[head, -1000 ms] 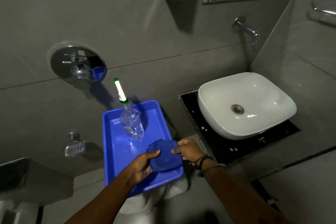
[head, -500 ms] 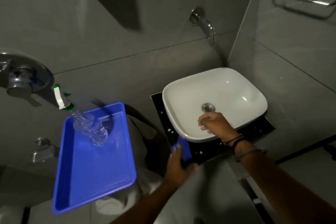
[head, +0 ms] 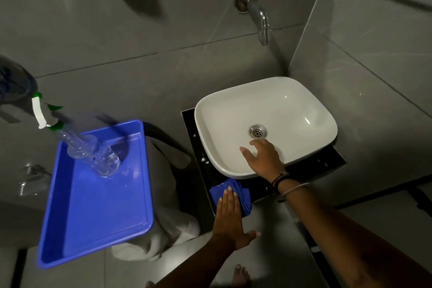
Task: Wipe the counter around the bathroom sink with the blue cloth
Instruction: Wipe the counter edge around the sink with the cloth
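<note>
The blue cloth (head: 240, 196) lies bunched on the front left corner of the black counter (head: 311, 168), just below the rim of the white sink (head: 280, 105). My left hand (head: 230, 220) lies flat on the cloth, fingers straight and pressing it to the counter, thumb spread out to the right. My right hand (head: 264, 159) rests open on the near wall of the sink basin, fingers apart, holding nothing. Bracelets sit on my right wrist.
A blue tray (head: 98, 206) to the left carries a clear spray bottle (head: 93, 152) with a white and green head. It sits on a white toilet (head: 163, 194). A chrome tap (head: 259, 16) juts from the wall above the sink. A tiled wall closes the right side.
The cloth left the tray and came across to the counter's front left corner under my left hand. My right hand let go of it and moved onto the sink. The view swung right.
</note>
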{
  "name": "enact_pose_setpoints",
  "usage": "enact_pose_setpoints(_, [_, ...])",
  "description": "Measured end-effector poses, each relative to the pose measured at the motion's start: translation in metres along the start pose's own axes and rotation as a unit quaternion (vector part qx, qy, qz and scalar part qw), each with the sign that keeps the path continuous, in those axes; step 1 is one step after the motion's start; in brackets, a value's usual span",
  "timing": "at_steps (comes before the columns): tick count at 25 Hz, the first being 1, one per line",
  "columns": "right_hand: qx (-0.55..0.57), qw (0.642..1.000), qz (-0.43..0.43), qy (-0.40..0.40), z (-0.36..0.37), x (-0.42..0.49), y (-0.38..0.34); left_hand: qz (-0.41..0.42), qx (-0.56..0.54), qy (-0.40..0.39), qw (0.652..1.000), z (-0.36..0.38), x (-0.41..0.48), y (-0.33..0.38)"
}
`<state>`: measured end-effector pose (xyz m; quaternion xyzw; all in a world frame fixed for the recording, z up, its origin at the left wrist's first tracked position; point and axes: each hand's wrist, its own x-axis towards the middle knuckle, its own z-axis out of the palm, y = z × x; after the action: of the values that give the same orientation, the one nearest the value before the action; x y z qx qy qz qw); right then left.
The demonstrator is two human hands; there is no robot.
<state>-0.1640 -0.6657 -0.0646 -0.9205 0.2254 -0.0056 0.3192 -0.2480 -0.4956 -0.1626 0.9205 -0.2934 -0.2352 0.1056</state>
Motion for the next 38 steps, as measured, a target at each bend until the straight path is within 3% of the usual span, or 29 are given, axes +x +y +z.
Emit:
enact_pose_setpoints(3, [-0.164,0.986,-0.040,-0.007,0.019,0.003,0.011,-0.026,-0.037,0.019,0.999,0.010,0.005,0.005])
enact_pose_setpoints(6, [-0.227,0.972,-0.065,0.007,0.023,0.009,0.012,-0.019,-0.048,0.021,0.998,0.016,0.005,0.002])
enact_pose_setpoints(15, [-0.215,0.975,-0.055,-0.007,0.022,0.011,0.011,-0.056,-0.047,-0.011,0.997,-0.021,0.027,-0.038])
enact_pose_setpoints(28, [-0.206,0.977,-0.037,0.028,0.024,0.012,0.013,0.100,0.051,-0.071,0.991,-0.151,0.161,-0.181])
enact_pose_setpoints(32, [-0.193,0.979,-0.054,0.039,0.026,0.014,0.016,0.074,0.038,-0.070,0.994,-0.202,0.228,-0.215])
enact_pose_setpoints(38, [-0.187,0.980,-0.046,0.048,0.027,0.012,0.017,0.089,0.038,-0.047,0.994,-0.200,0.252,-0.216])
